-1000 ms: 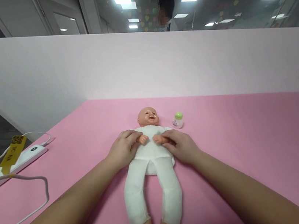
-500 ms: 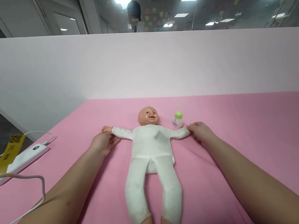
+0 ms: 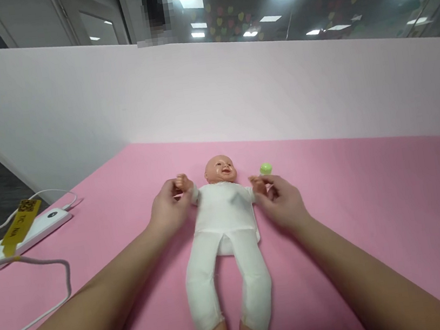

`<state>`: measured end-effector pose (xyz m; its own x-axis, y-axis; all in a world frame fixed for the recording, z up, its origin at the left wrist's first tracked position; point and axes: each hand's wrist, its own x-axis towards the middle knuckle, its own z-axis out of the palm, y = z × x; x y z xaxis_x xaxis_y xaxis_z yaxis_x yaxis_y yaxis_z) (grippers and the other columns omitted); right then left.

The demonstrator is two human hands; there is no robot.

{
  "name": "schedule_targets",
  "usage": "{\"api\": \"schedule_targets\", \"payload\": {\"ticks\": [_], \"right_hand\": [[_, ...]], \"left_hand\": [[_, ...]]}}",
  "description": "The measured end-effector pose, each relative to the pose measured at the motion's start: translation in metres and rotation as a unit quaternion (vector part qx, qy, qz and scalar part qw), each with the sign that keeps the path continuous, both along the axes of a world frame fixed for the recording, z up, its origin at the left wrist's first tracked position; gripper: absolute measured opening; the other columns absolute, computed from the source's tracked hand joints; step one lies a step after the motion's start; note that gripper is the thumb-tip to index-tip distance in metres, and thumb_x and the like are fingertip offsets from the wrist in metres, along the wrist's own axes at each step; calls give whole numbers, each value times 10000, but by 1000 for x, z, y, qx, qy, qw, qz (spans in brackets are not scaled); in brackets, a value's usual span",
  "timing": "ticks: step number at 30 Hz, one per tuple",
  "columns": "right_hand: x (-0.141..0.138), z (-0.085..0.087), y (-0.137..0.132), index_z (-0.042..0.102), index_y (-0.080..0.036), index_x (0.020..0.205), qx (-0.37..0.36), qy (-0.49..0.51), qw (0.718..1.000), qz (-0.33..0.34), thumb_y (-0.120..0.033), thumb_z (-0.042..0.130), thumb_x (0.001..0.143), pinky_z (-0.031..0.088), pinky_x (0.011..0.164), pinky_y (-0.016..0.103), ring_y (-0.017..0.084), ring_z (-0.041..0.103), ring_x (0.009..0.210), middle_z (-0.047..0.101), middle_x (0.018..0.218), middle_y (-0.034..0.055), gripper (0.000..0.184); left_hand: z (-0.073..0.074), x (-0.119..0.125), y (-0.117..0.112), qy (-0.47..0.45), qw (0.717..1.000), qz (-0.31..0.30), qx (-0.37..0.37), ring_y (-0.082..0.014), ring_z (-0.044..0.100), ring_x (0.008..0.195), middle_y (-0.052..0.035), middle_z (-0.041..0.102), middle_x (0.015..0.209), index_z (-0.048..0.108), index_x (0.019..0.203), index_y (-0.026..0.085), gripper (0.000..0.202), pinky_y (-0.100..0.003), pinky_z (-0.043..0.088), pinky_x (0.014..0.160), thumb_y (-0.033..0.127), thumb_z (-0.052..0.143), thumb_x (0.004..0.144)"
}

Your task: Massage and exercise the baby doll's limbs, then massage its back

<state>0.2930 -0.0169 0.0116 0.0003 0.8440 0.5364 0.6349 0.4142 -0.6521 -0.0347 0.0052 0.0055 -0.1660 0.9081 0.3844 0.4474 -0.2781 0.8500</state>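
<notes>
A baby doll [image 3: 224,224] in a white suit lies on its back on the pink mat [image 3: 373,203], head away from me, legs over the near edge. My left hand [image 3: 169,209] grips the doll's arm on the left and holds it bent up beside the shoulder. My right hand [image 3: 280,200] grips the doll's other arm, raised by the other shoulder. A small bottle with a green cap [image 3: 265,169] stands just behind my right hand, mostly hidden by it.
A white power strip [image 3: 21,236] with a yellow tag and white cables lies at the mat's left edge. A pale pink partition wall [image 3: 235,97] runs along the back. A person stands behind it, far off.
The doll's arms were folded on its chest, then spread out flat to both sides. Now both my hands have brought them in and bent them up beside the shoulders.
</notes>
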Motion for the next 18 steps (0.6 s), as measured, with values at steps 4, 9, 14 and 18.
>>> {"api": "schedule_targets", "payload": {"ticks": [4, 9, 14, 18], "right_hand": [[-26, -2, -13, 728, -277, 1183, 49, -148, 980, 121, -160, 659, 928, 569, 847, 349, 217, 681, 983, 724, 1137, 38, 289], [-32, -7, -13, 755, -310, 1215, 70, -245, 954, 156, -90, 603, 940, 567, 870, 374, 234, 671, 1043, 705, 1167, 53, 384], [-31, -10, -14, 729, -291, 1192, 49, -175, 972, 147, -113, 610, 918, 573, 863, 379, 233, 675, 1006, 711, 1155, 50, 349], [-19, -12, -3, 663, -249, 1227, -13, 27, 999, 18, -323, 680, 932, 538, 635, 312, 172, 602, 673, 722, 1000, 41, 305]], "left_hand": [[7, 18, -18, 255, 958, -88, 94, -279, 666, 1103, -69, 734, 1176, 699, 1156, 264, 226, -440, 526, 964, 360, 625, 965], [7, 23, -15, 391, 899, -173, 101, -310, 665, 1156, -84, 748, 1139, 751, 1084, 276, 224, -509, 458, 1089, 232, 575, 953], [8, 24, -16, 337, 928, -146, 67, -328, 673, 1115, -89, 752, 1139, 731, 1078, 277, 185, -477, 499, 996, 285, 595, 952], [7, 17, -15, 206, 977, -46, 8, -300, 701, 905, -87, 762, 1010, 710, 1077, 263, 277, -406, 533, 812, 500, 610, 976]]}}
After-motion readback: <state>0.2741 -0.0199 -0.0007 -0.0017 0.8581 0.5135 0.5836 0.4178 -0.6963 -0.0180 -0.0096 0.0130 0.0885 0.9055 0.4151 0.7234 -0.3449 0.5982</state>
